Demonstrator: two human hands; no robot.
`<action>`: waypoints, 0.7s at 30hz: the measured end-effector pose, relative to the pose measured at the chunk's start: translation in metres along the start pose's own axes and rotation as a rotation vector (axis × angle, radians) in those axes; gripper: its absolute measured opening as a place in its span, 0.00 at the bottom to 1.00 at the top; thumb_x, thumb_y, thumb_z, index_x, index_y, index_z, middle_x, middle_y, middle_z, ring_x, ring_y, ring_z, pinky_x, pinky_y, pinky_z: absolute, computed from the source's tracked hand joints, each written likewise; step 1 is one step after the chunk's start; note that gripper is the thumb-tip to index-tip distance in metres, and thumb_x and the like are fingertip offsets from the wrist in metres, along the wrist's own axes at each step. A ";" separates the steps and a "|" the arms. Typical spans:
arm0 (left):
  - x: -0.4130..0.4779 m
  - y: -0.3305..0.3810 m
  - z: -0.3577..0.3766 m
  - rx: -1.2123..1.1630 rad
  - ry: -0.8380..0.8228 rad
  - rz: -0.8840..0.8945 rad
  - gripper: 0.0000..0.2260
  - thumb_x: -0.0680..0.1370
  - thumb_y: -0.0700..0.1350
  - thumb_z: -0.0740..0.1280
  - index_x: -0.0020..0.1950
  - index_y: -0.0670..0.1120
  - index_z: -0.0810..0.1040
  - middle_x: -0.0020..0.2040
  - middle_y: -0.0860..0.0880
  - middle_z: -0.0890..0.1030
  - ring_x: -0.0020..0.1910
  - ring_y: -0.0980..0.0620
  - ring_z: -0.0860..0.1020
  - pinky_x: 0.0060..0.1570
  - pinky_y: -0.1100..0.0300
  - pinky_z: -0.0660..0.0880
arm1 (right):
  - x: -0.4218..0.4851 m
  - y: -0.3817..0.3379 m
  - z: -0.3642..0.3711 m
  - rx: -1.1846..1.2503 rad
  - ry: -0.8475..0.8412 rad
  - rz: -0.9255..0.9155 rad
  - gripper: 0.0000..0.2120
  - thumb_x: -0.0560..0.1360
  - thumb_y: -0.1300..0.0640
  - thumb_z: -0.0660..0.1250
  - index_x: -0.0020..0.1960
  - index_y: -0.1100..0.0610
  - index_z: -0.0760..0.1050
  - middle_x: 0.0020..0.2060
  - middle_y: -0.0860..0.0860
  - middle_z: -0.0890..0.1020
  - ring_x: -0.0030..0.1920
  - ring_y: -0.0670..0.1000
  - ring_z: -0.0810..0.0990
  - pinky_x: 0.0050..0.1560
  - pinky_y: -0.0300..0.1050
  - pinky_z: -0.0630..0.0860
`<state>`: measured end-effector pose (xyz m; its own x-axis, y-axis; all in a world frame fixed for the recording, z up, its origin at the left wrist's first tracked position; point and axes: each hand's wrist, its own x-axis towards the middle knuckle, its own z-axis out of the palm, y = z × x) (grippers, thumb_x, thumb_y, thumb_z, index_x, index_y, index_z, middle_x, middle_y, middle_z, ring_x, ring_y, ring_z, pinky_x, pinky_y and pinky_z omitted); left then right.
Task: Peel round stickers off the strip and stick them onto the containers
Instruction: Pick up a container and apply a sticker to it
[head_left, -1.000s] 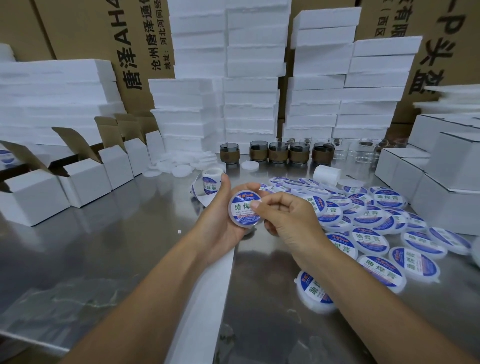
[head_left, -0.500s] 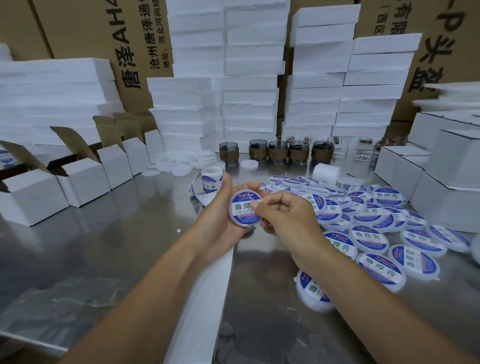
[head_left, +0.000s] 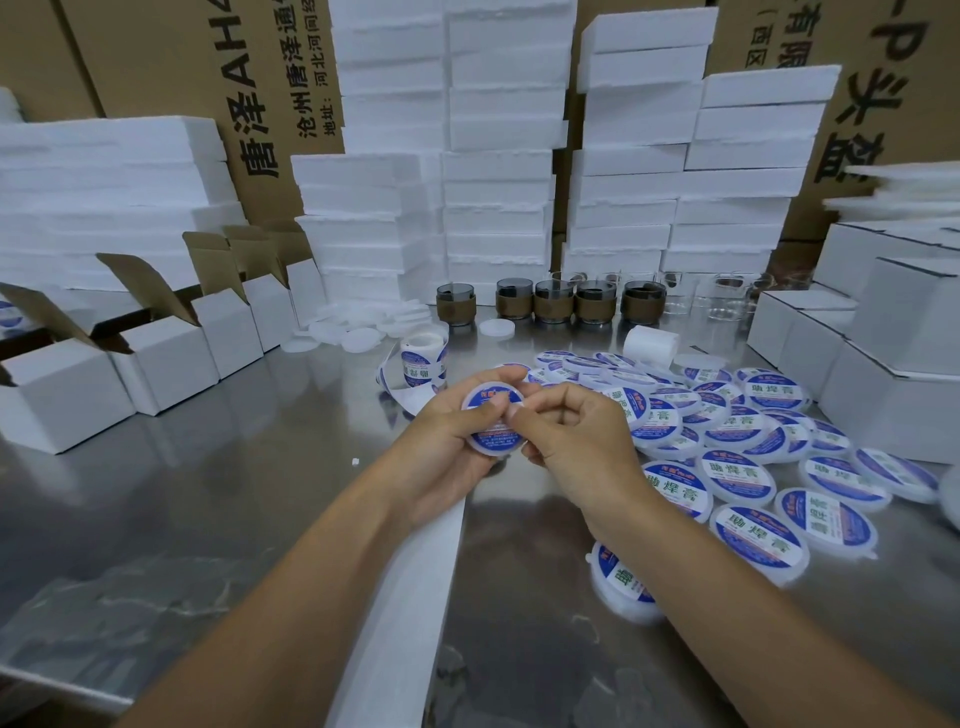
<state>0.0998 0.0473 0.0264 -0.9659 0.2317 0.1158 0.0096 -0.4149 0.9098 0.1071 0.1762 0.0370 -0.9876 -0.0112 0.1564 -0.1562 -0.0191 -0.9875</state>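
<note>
head view, left hand (head_left: 441, 449) gripping container (head_left: 484, 450), right hand (head_left: 576, 436) pinching its edge, thumbs on sticker (head_left: 492, 396)

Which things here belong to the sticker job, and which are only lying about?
Job: container, held in left hand and right hand; sticker roll; strip; labelled containers.
Lying about: foam blocks; white boxes; jars; plain lids.

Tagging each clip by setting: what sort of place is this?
Probably a small packing workshop or stockroom: a steel table strewn with labelled round containers, stacks of white foam blocks behind, and rows of open white cartons.
</note>
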 end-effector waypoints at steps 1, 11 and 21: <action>0.000 0.000 0.000 0.001 0.004 0.001 0.12 0.71 0.39 0.64 0.54 0.43 0.78 0.51 0.43 0.82 0.55 0.40 0.76 0.60 0.47 0.63 | 0.000 0.001 0.000 -0.073 0.021 -0.041 0.06 0.71 0.61 0.71 0.37 0.57 0.76 0.28 0.51 0.78 0.28 0.43 0.76 0.35 0.38 0.74; 0.001 0.000 0.000 0.025 -0.008 0.035 0.10 0.70 0.43 0.66 0.47 0.48 0.85 0.57 0.48 0.82 0.52 0.49 0.81 0.68 0.41 0.61 | -0.002 0.008 -0.001 -0.672 0.046 -0.311 0.15 0.74 0.43 0.62 0.45 0.53 0.62 0.33 0.47 0.75 0.35 0.51 0.74 0.33 0.47 0.68; 0.000 0.001 0.003 0.008 0.003 0.011 0.13 0.71 0.43 0.66 0.55 0.45 0.81 0.55 0.42 0.82 0.54 0.45 0.80 0.62 0.49 0.71 | 0.005 -0.001 -0.006 -0.163 -0.008 -0.130 0.06 0.74 0.53 0.68 0.41 0.55 0.79 0.35 0.52 0.82 0.35 0.49 0.80 0.42 0.48 0.78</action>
<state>0.1007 0.0498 0.0287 -0.9664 0.2246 0.1249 0.0224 -0.4103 0.9117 0.1022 0.1817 0.0390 -0.9589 -0.0272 0.2825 -0.2834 0.1410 -0.9486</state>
